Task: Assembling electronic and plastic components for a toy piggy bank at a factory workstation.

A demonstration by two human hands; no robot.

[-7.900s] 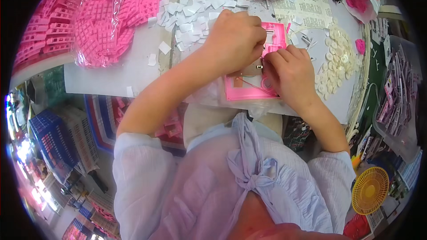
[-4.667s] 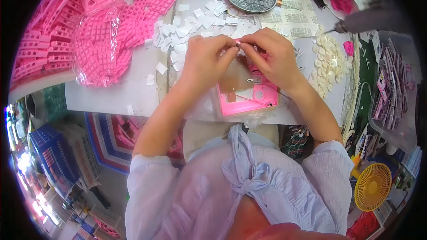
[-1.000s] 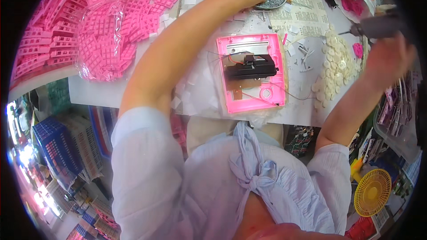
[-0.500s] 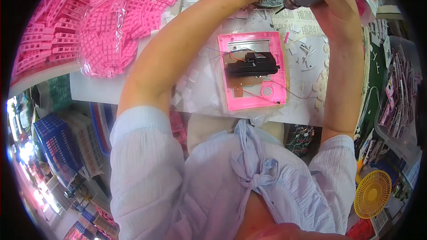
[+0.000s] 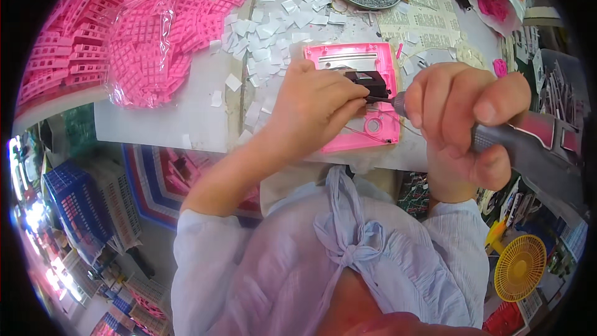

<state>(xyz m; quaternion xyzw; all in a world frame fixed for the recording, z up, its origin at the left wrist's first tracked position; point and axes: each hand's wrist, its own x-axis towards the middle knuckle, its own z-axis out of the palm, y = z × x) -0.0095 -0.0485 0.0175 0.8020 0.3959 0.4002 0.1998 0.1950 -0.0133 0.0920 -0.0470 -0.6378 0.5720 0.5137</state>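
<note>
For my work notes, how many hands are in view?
2: the left hand is at the black part in the pink case; the right hand holds the gray screwdriver. No others show.

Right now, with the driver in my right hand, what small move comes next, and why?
I'd probably ease your left hand slightly clear before running the grey driver in your right hand: its bit points toward the black part over the pink frame, close to the left hand.
</note>
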